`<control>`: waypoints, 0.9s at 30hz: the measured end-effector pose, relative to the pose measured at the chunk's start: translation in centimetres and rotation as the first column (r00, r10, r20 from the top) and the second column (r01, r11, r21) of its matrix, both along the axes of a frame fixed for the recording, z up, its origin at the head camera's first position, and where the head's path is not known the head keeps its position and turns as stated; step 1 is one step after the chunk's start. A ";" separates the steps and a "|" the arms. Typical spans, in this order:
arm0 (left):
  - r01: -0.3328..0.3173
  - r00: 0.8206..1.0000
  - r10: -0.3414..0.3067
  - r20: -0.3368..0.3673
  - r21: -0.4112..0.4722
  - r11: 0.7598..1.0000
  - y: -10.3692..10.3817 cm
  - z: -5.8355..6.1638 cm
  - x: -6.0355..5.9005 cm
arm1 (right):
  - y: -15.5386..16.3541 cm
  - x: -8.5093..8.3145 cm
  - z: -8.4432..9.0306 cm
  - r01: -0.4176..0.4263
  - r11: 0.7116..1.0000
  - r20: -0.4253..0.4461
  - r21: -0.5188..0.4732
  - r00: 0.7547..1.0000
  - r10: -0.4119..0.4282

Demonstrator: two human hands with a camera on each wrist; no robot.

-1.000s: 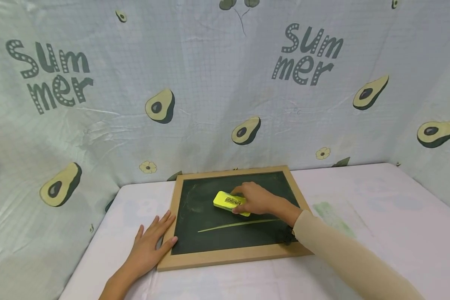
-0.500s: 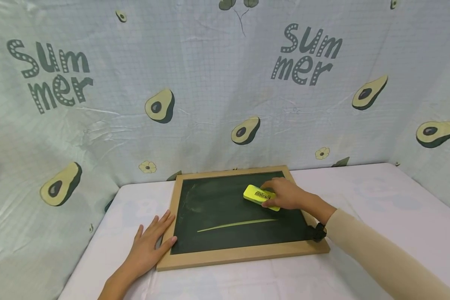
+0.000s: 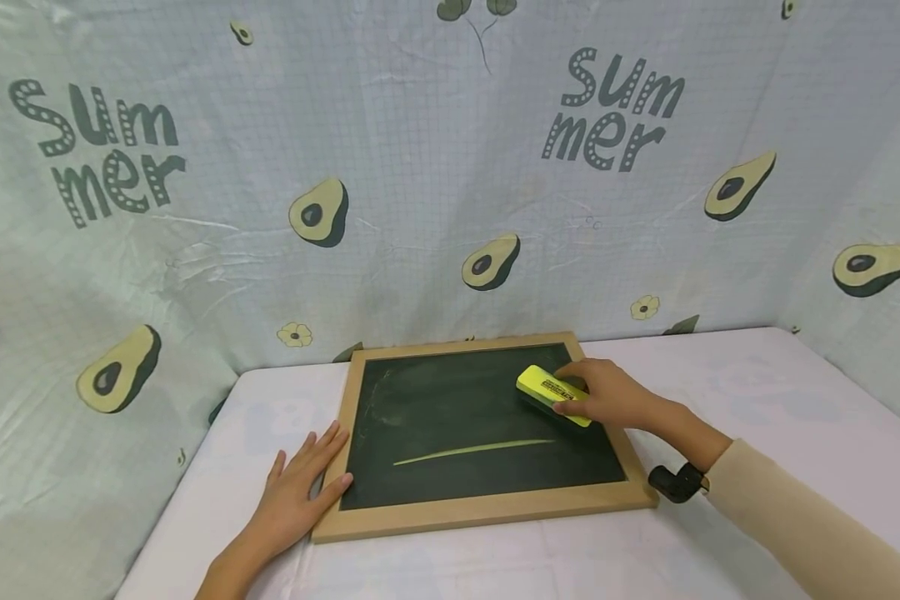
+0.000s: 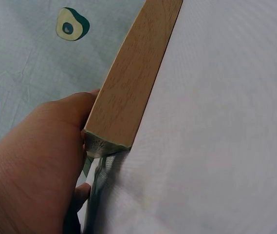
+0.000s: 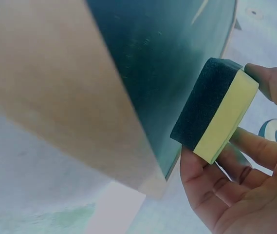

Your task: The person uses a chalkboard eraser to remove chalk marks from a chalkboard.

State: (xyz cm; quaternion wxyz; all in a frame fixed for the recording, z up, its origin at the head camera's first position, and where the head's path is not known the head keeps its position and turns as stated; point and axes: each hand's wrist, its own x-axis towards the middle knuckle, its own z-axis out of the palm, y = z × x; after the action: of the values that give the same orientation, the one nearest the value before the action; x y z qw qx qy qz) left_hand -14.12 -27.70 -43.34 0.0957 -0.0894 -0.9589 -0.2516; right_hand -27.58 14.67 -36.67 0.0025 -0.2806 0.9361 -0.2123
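My right hand (image 3: 615,396) grips a yellow chalkboard eraser (image 3: 543,385) between thumb and fingers over the right part of the chalkboard (image 3: 450,400). In the right wrist view, the eraser's dark felt side (image 5: 206,105) faces the board, and a gap shows between them. A pale yellow-green chalk line (image 3: 472,450) runs across the lower half of the board. My left hand (image 3: 292,496) lies with spread fingers against the left side of the wooden frame (image 3: 330,492). In the left wrist view, the frame's corner (image 4: 114,112) is right beside that hand.
The board lies on a table with a white cloth (image 3: 757,400). Behind it hangs a pale curtain (image 3: 405,167) printed with avocados and lettering. Faint chalk smudges (image 3: 386,408) show on the board's left part. Greenish smears (image 5: 46,219) mark the cloth in the right wrist view.
My right hand has moved right across the board with the eraser, from near the middle to the right side. The left hand and the chalk line look the same.
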 end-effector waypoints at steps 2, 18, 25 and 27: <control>-0.002 1.000 0.002 0.002 0.002 1.000 0.0 0.1 0.0 | 0.3 0.4 0.0 0.012 1.000 0.028 -0.008 1.000 -0.012; -0.004 1.000 0.004 -0.007 0.010 1.000 0.1 0.3 0.2 | 0.4 2.4 -0.5 0.065 0.998 0.063 0.026 0.996 -0.067; 0.003 1.000 -0.003 -0.002 0.012 1.000 0.1 0.0 0.2 | -0.1 2.8 -1.1 0.081 0.997 0.057 0.003 0.995 -0.081; 0.001 1.000 -0.001 -0.008 0.007 1.000 0.1 0.0 0.1 | -0.5 2.9 -1.2 0.080 0.997 0.048 -0.011 0.996 -0.079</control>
State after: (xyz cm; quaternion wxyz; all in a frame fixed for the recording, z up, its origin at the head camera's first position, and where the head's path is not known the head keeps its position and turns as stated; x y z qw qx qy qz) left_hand -14.00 -27.62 -43.32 0.0999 -0.0905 -0.9576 -0.2546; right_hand -24.67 14.21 -37.87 0.0144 -0.2379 0.9448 -0.2250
